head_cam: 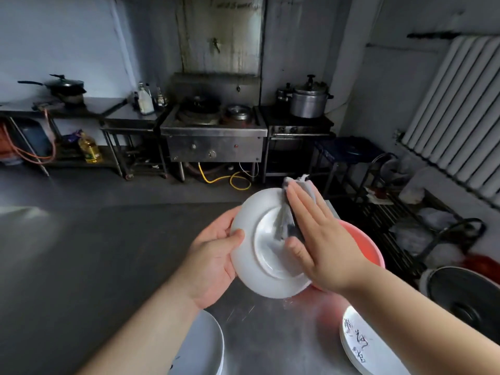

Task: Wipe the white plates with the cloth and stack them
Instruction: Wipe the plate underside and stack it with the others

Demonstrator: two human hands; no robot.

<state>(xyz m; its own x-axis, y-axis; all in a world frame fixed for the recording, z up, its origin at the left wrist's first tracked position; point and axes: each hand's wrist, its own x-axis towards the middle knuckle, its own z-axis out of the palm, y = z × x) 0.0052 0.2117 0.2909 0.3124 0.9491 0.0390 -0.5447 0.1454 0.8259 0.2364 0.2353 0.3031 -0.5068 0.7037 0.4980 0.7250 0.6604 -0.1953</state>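
Steel fills the foreground: a brushed metal table [113, 266], dull grey and scuffed, with bare surface running out to the left of the left hand and its far edge lying just beyond the fingertips. Past that edge is open floor, then a steel stove [215, 131] against the back wall, with a big aluminium pot [308, 100] to its right.

A left hand [213, 263] grips a white plate [259, 253] by its left rim, thumb curled over the near face and the other fingers hidden behind it. This plate is round and glossy, with a raised ring on the face turned toward the camera; it is tilted up off the table, held above it. Flat on that face lies the right hand [322, 239], fingers straight and pressed together, thumb stretched out at the lower side, pressing a grey rumpled cloth [290, 209] against the plate. Cloth ends stick out beyond the fingertips and over the plate's top rim.

Directly under the right palm, partly hidden by the plate, sits a pink plastic basin [365, 247]. Near the left forearm a plain white plate stack [208, 347] rests at the table's near edge; near the right forearm, a second stack of plates with dark brush lettering [365, 350]. Right of the table, close by, stand a dark wire rack [405, 228] and a round fan [465, 301].
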